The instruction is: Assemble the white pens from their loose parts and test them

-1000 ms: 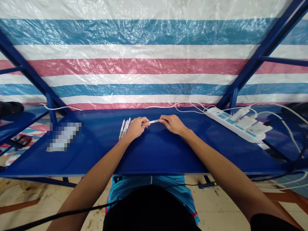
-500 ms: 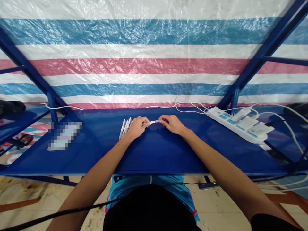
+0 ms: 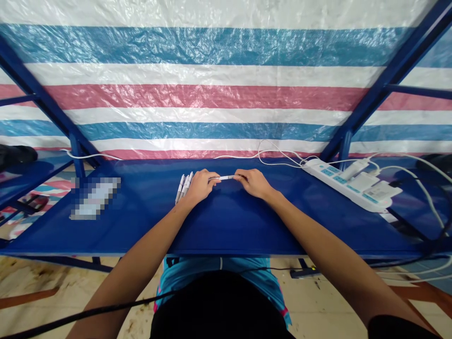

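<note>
- Only the head view here, so here goes: a white pen is held level just above the blue surface, more or less bridged between the two hands.
- The left hand is curled nearly shut, with one end of the pen pinched in it. The right hand is curled the same way around the other end. How firm either grip is can't really be told from up here, since the contact is hidden by the fingers.
- A small bunch of white pens is lying just beside the left hand, almost touching it.
- Main risk, IMO: the pen is thin and is only held near its ends, so it could be dropped if the pinch is loosened or the hands are pulled apart unevenly. On that smooth surface it could then roll off.
- The bunch could be knocked out of line if the left hand is swung sideways.
- A black cable is lying across the left forearm, so a snag could be caused if the arm is moved sharply.
- A white power strip with plugged-in chargers is well off to the right, so it's not much of a worry unless the right arm is swept wide.
</note>
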Tool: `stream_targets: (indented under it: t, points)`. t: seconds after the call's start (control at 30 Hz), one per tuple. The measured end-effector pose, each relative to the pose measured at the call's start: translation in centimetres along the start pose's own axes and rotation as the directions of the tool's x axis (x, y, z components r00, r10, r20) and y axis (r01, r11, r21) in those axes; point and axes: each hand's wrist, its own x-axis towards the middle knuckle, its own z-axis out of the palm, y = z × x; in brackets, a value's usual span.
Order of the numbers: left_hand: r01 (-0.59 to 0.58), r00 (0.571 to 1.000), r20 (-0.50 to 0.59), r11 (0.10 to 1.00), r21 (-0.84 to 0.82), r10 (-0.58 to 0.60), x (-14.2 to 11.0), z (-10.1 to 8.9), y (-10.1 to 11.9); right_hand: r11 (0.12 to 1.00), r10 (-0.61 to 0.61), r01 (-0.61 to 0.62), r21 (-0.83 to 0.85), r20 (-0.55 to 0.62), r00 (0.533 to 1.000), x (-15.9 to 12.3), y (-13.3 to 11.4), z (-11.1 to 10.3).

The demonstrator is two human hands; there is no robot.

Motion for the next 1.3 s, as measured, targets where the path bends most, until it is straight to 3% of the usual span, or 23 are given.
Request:
stream_targets:
  t: [0.3,0.43,0.63,0.8,0.97,1.1,1.3]
  points:
    - [-0.024,0.998,-0.054,0.994,0.103,0.029,0.1,0.0,0.3,0.985,0.008,-0.011,0.172,0.019,1.000,0.1,-0.4,0.1]
    - [-0.002,1.000,0.008,0.999,0.034,0.002,0.0,-0.1,0.3,0.979,0.007,-0.011,0.204,0.019,1.000,0.0,-0.4,0.2]
    - [-0.009,0.999,0.046,0.994,-0.109,0.014,0.0,-0.1,0.2,0.988,-0.107,0.112,0.107,-0.055,0.993,-0.1,0.1,-0.3]
    - [-0.034,0.997,0.067,0.986,-0.164,0.046,0.0,-0.1,-0.2,0.984,-0.163,0.166,0.067,-0.042,0.986,-0.2,0.3,-0.3]
    - [-0.015,1.000,-0.018,0.999,-0.035,0.015,-0.1,0.1,-0.2,0.981,-0.089,0.099,0.169,-0.067,0.994,-0.1,-0.1,0.2]
    - [-0.073,0.985,-0.147,0.990,0.120,0.091,-0.1,0.3,0.1,0.950,-0.015,0.042,0.310,-0.089,0.996,0.0,-0.8,0.4]
    - [-0.130,0.975,-0.155,0.977,0.170,0.157,-0.1,0.4,0.0,0.884,0.096,-0.108,0.454,0.049,0.994,0.0,-1.0,0.6]
